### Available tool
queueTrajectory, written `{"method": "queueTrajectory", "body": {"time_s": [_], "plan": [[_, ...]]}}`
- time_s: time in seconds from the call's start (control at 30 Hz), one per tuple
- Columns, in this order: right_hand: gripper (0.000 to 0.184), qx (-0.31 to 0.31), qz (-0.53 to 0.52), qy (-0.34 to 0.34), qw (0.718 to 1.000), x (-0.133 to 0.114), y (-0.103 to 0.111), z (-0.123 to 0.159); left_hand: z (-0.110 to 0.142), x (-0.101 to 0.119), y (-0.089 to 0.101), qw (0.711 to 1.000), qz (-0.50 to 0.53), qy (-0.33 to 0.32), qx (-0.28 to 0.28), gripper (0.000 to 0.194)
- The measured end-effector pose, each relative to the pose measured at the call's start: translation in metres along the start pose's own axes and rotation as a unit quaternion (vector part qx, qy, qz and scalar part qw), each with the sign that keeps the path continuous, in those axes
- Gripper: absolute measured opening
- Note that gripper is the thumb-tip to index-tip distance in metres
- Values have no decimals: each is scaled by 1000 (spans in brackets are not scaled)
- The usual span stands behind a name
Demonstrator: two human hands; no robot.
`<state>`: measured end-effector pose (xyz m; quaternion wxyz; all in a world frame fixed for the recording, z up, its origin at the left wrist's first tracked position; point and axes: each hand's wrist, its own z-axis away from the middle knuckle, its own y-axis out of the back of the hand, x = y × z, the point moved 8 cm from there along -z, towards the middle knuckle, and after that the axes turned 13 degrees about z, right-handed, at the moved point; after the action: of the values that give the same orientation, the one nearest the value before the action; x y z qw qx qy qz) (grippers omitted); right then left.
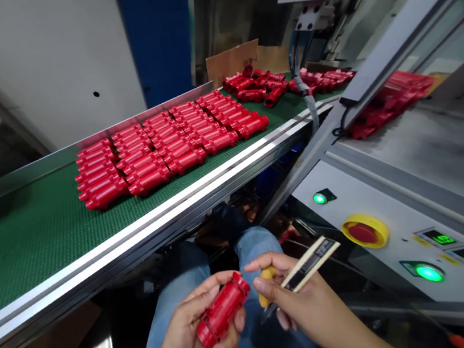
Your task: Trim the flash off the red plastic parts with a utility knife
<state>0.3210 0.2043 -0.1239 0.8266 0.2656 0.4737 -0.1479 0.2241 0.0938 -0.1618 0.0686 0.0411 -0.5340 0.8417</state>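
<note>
In front of the green belt (43, 241), the left hand (188, 324) holds a red tube (223, 312); the right hand (297, 303) holds a cream tool (311, 265). More red tubes (145, 168) lie on the belt.

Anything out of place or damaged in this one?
Some red parts lie jumbled near the cardboard, unlike the neat rows on the green belt. The red cylinder in the left hand shows no obvious damage.

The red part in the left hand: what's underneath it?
The left hand cradles the red part from below, and blue jeans show beyond. Its underside is covered by palm and fingers, so that cannot be seen.
</note>
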Motion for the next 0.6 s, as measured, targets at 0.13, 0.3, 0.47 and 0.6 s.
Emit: {"method": "queueTrajectory", "body": {"time_s": [0.13, 0.3, 0.47, 0.6], "plan": [[45, -31, 8, 17, 999, -10, -8, 1, -1, -9, 4, 998, -4, 48, 34, 29], [47, -27, 4, 6, 1000, -5, -10, 6, -1, -10, -1, 996, -32, 67, 43, 31], [53, -29, -19, -12, 999, 3, -9, 5, -3, -10, -6, 996, -55, 64, 38, 33], [60, -25, -22, -21, 999, 6, -6, 2, -8, -9, -7, 996, -60, 69, 19, 34]]}}
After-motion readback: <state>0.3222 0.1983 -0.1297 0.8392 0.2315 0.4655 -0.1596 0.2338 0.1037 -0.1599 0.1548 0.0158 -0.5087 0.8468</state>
